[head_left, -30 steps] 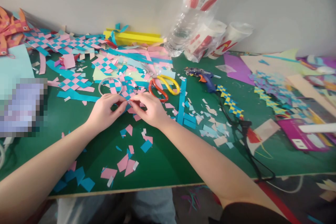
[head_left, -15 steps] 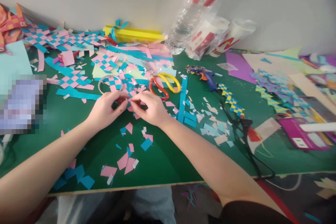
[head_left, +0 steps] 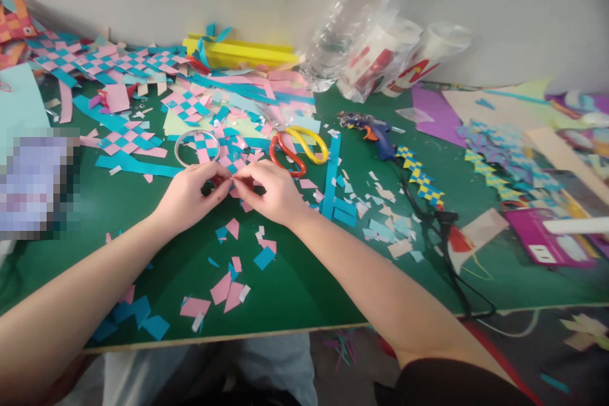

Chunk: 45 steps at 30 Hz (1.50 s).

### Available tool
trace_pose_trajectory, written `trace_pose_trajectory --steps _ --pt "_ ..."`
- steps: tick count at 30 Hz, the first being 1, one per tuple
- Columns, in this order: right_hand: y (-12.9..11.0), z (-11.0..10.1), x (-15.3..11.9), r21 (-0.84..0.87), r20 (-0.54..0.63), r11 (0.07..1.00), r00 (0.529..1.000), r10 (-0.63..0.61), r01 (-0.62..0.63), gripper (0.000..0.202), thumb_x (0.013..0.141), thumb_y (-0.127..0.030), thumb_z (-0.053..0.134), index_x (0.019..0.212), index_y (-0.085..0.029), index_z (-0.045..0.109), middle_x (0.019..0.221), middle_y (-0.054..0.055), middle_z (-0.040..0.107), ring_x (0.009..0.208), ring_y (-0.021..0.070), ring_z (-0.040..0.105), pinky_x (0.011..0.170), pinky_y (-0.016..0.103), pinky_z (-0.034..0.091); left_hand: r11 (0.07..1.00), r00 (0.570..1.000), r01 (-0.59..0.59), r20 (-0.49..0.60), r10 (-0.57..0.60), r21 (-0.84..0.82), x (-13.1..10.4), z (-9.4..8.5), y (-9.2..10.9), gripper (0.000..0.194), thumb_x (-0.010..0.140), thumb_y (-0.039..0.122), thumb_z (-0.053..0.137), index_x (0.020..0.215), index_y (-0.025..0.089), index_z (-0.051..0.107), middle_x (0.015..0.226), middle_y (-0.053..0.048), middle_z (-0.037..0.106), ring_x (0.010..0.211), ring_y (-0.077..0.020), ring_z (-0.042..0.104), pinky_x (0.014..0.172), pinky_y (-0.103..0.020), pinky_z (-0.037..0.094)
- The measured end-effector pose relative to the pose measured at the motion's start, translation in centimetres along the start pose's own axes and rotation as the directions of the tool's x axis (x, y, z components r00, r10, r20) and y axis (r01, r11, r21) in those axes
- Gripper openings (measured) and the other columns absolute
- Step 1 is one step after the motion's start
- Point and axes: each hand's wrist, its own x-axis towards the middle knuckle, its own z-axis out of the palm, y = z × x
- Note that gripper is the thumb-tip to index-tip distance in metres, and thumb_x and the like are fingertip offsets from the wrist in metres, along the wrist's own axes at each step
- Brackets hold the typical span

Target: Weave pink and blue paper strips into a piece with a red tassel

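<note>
My left hand [head_left: 197, 193] and my right hand [head_left: 269, 193] meet at their fingertips over the table, both closed in a pinch. What they pinch is too small and too covered by the fingers to name. Just beyond the fingers lies a woven pink-and-blue paper piece [head_left: 233, 155], partly hidden by my hands. A roll of clear tape [head_left: 177, 151] rests on the paper behind my left hand. Scissors [head_left: 308, 143] with one red and one yellow handle loop lie behind my right hand.
Paper scraps [head_left: 233, 295] litter the green table [head_left: 304, 292]. A glue gun [head_left: 375, 133] with a black cord lies to the right. Bagged cups [head_left: 375, 63] and a plastic bottle [head_left: 328, 44] stand by the wall. A pixelated phone-like object [head_left: 28, 184] is at left.
The view has shifted slightly, moving the table's contents a little up and left in the picture. My hands stay pinched together at the same spot.
</note>
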Motion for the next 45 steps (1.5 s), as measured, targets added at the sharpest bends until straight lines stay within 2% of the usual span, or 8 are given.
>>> trace_pose_trajectory --steps 4,16,24,45 --pt "0.0 -0.03 0.04 0.006 0.042 0.999 0.998 0.037 -0.037 0.013 0.095 -0.025 0.049 0.086 -0.021 0.057 0.072 0.001 0.062 0.069 0.0135 0.056 0.071 0.03 0.049 1.0 1.0 0.007 0.015 -0.007 -0.014 0.02 0.03 0.03 0.02 0.09 0.033 0.051 0.087 0.017 0.063 0.08 -0.002 0.069 0.07 -0.0131 0.063 0.067 -0.024 0.049" --pt "0.17 -0.04 -0.05 -0.002 0.07 0.999 0.996 0.055 -0.055 0.012 0.094 -0.025 0.048 0.088 -0.021 0.057 0.073 0.001 0.062 0.069 0.0142 0.055 0.069 0.03 0.047 0.999 0.999 0.023 0.047 -0.021 -0.024 0.07 0.02 0.08 0.018 0.089 0.032 0.052 0.085 0.018 0.062 0.078 -0.001 0.068 0.067 -0.0123 0.061 0.064 -0.023 0.047" --pt "0.12 -0.18 0.12 -0.004 0.163 0.993 0.98 0.118 -0.119 0.01 0.093 -0.023 0.049 0.091 -0.019 0.058 0.079 0.002 0.065 0.072 0.0143 0.056 0.07 0.03 0.047 1.0 0.997 0.023 0.071 -0.024 0.013 0.13 0.2 -0.2 0.021 0.089 0.034 0.052 0.084 0.017 0.063 0.078 -0.002 0.068 0.068 -0.0137 0.061 0.065 -0.024 0.047" --pt "0.23 -0.23 0.1 0.021 0.167 0.992 0.979 0.12 -0.125 0.01 0.093 -0.023 0.049 0.089 -0.019 0.058 0.076 0.001 0.063 0.07 0.0138 0.056 0.07 0.03 0.046 1.0 0.998 0.006 0.068 -0.008 0.018 0.11 0.27 -0.22 0.019 0.089 0.031 0.052 0.084 0.016 0.063 0.078 -0.001 0.067 0.069 -0.0127 0.061 0.065 -0.023 0.046"
